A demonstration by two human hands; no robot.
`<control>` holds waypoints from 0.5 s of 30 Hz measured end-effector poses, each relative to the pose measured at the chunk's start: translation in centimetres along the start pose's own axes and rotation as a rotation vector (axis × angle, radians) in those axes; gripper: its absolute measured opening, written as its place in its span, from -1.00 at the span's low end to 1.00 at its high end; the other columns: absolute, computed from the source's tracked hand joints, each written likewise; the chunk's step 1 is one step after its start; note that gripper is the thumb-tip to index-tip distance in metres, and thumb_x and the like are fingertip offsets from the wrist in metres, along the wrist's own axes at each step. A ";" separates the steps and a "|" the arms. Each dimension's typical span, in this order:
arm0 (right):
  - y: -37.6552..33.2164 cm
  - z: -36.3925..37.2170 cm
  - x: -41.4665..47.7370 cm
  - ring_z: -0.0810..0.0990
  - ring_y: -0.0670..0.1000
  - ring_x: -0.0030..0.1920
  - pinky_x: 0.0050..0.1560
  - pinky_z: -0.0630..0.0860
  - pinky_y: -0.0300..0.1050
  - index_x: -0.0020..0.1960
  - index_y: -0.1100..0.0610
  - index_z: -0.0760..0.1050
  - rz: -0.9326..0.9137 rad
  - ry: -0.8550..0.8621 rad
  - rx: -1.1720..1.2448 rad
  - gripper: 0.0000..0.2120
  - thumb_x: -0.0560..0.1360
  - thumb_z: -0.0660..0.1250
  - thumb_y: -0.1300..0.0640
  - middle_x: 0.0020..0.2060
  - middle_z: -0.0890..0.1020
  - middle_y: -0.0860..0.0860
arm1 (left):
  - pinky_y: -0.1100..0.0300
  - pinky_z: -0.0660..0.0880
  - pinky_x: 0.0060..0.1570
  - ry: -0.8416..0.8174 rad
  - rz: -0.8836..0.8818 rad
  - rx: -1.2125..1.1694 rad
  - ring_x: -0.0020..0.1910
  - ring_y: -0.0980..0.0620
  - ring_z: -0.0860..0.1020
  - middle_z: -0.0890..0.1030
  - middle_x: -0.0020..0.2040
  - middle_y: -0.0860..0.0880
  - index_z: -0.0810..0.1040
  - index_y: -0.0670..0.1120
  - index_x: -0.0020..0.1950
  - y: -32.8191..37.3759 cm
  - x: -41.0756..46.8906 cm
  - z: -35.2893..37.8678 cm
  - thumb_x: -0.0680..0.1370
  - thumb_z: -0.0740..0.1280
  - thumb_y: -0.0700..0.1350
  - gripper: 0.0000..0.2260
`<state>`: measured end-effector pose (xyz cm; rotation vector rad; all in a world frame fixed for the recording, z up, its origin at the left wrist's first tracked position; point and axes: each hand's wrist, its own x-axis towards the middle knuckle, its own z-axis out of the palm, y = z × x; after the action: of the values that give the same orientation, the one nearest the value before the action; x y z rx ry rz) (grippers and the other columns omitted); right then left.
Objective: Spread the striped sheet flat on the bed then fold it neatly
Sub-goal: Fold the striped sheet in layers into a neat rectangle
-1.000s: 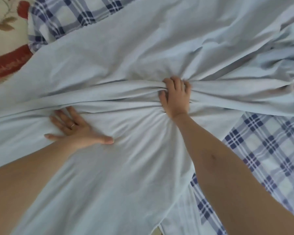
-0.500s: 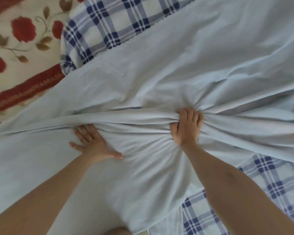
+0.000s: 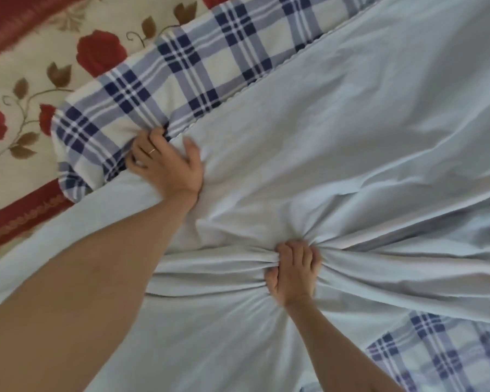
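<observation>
The sheet lies crumpled across the bed, its pale blue side [image 3: 351, 131] up and its blue-and-white striped check side [image 3: 187, 77] showing at the upper left and at the lower right corner [image 3: 441, 352]. My left hand [image 3: 164, 165] is at the sheet's scalloped edge, fingers curled into the fabric where the check meets the pale blue, thumb lying on the blue. My right hand [image 3: 293, 274] grips a thick bunch of the pale blue cloth at lower centre, and creases fan out from the fist.
A cream bed cover [image 3: 26, 80] with red roses and a red border band [image 3: 20, 219] lies under the sheet at the left. The sheet runs out of view on the right and at the bottom.
My left hand has left the flat spot beside the gathered fold and reached up and away to the sheet's checked edge, curling onto it. My right hand keeps its bunch. The view has shifted left.
</observation>
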<state>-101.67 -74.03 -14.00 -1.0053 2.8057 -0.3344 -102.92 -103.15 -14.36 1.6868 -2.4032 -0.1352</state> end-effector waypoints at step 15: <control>1.8 -3.1 30.6 0.41 0.11 0.14 0.27 0.14 0.07 0.35 0.09 0.41 -0.611 -0.052 -0.082 -0.46 0.44 0.25 -0.14 0.08 0.52 0.09 | -0.26 0.16 0.28 0.065 0.047 -0.091 0.20 -0.18 0.31 0.43 0.16 -0.31 0.39 -0.23 0.04 -0.6 0.1 0.2 0.52 0.13 0.10 -0.61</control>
<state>-126.88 -91.81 -13.28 -1.8475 2.4167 -0.2480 -102.46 -103.49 -14.63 1.5703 -2.3506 -0.1768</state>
